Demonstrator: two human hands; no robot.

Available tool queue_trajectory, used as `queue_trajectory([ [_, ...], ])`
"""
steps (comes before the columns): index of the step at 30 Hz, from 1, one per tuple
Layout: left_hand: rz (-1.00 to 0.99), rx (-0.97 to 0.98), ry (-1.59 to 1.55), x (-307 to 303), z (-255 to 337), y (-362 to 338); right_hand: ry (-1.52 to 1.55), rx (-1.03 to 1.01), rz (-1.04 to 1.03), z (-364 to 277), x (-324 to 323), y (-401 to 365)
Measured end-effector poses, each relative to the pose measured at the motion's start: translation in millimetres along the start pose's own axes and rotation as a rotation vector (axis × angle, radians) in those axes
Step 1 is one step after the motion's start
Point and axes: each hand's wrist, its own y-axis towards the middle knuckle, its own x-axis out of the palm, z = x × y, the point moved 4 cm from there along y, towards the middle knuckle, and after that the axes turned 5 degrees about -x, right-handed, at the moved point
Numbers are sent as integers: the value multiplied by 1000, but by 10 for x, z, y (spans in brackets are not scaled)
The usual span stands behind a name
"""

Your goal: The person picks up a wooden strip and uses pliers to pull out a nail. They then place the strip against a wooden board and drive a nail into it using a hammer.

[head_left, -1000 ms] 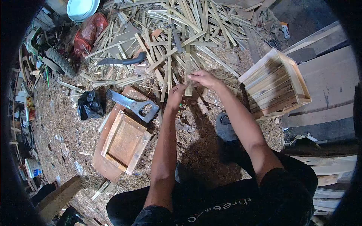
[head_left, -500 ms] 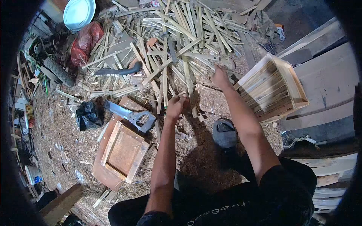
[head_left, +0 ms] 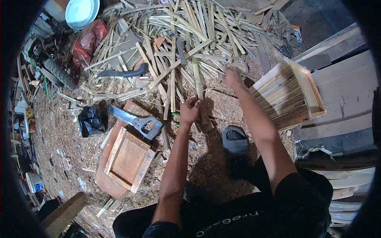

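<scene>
My left hand (head_left: 190,112) is at the lower edge of a heap of thin wooden strips (head_left: 198,23), beside the end of a strip (head_left: 197,79). Its fingers are curled, and what they grip, if anything, is too small to make out. Farther right, my right hand (head_left: 233,77) reaches to the heap's right side, its fingertips near the ends of some strips. Its fingers are blurred. A slatted wooden crate (head_left: 283,93) lies to the right of my right forearm. A curved dark-handled blade (head_left: 125,73) rests on the strips at the left.
A handsaw (head_left: 137,121) lies above a small wooden frame (head_left: 131,158) on a brown board. Around them are a black plastic bag (head_left: 92,121), a red bag (head_left: 89,43), a white basin (head_left: 82,14) and a wheel (head_left: 59,73). Large planks (head_left: 345,87) lie at the right.
My left hand has moved slightly right and down, and its fingers have shifted beside the strip. My right hand stays at nearly the same place. The view has shifted a little.
</scene>
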Motion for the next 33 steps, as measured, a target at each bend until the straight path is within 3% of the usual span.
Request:
queue_trajectory([
  [3,-44,2,-23,50,32,4,59,140,9,-81,-24,-122],
  [7,12,36,-50,92,100,83,171,163,-93,129,123,42],
  [11,164,187,158,130,57,267,178,0,35,56,36,82],
  [12,318,342,353,115,117,285,194,-36,81,-15,31,117],
  [13,272,250,357,127,196,319,211,-73,125,-133,-8,147],
  [15,182,56,361,154,298,349,275,47,67,-224,-1,268],
  [18,123,68,299,221,113,497,314,170,36,-253,15,444],
  [22,81,7,76,207,117,597,394,105,-192,-413,-154,267],
  [25,-73,-114,-463,146,298,623,643,23,105,-428,36,210],
  [27,-95,-141,-678,43,428,650,682,61,189,-542,10,233],
  [29,-132,-225,-881,-77,939,487,806,87,297,-712,-189,248],
  [33,-209,-83,-760,-329,1358,375,826,-40,516,-1022,-840,311],
])
